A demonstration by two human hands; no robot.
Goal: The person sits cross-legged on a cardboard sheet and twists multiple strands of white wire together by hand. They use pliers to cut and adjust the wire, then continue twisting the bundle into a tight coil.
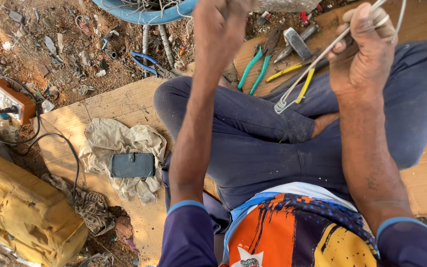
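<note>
The person sits cross-legged on a sheet of cardboard (pixel 124 101) laid over bare dirt, both forearms raised in front of the chest. The right hand (pixel 362 54) is curled tight around a bundle of thin white wires (pixel 317 62). The bundle runs on a slant: its long axis goes from the upper right, where the strands leave the top edge of view above the fist, down to the lower left, where the looped end points toward the knee and hangs free just above the dark blue trousers. The looped tip lies below and to the left of the right hand, roughly between the two forearms.

The left hand (pixel 221 24) is also closed into a fist, high up near the top edge; its fingers are turned away and partly cut off, so I cannot tell whether it grips anything. It sits apart from the wire bundle, to the left of it.

Beyond the knees, on the cardboard, lie green-handled pliers (pixel 255 66), yellow-handled pliers (pixel 300 79) and a hammer head (pixel 297 42). Blue-handled pliers (pixel 147 62) rest on the dirt nearby. To the left, a dark phone (pixel 132 164) lies on a crumpled pale cloth (pixel 106 141), and an orange-and-white power strip (pixel 7 100) sits on the ground with a black cable plugged in.
</note>
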